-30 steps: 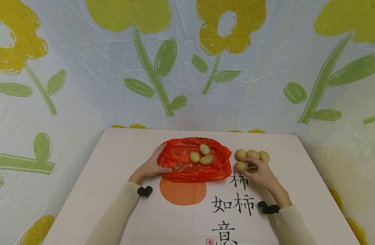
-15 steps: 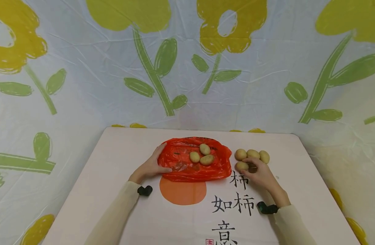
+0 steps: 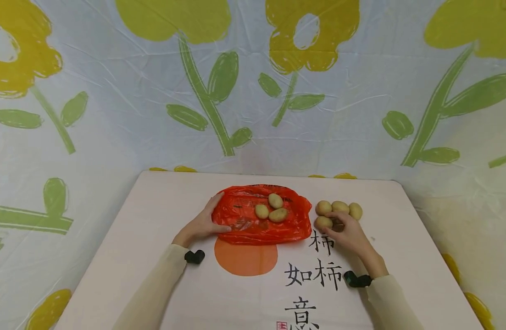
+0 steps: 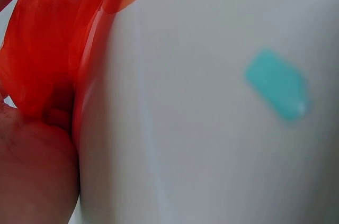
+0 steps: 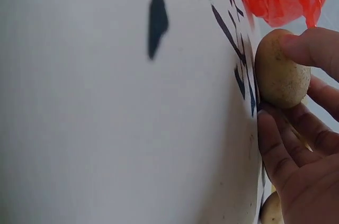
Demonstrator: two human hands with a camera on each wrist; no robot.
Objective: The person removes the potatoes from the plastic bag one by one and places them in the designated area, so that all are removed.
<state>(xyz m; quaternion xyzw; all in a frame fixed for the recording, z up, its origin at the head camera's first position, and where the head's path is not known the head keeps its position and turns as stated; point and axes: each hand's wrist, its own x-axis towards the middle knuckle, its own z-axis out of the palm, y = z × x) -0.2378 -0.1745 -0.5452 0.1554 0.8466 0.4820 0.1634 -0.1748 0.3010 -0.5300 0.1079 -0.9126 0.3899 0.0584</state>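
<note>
A red plastic bag [image 3: 244, 229] lies flattened on the table, with three potatoes [image 3: 278, 215] resting on its right half. My left hand [image 3: 201, 225] grips the bag's left end, fingers along the far side and thumb over the near edge. In the left wrist view the red plastic [image 4: 58, 44] bunches against the palm. To the right of the bag, my right hand [image 3: 348, 231] holds a potato [image 3: 322, 223] between thumb and fingers. The right wrist view has this potato [image 5: 280, 70] low at the table surface, thumb on one side and fingertips close by.
Three more potatoes [image 3: 340, 207] sit in a row just beyond the right hand. The pale table cover [image 3: 153, 206] carries an orange disc [image 3: 246, 259] and black characters [image 3: 312, 275]. A flowered cloth [image 3: 253, 151] hangs behind the table.
The right hand and its potato have shifted slightly left, toward the bag. My left hand stays at the bag's left end, and the other potatoes keep their places.
</note>
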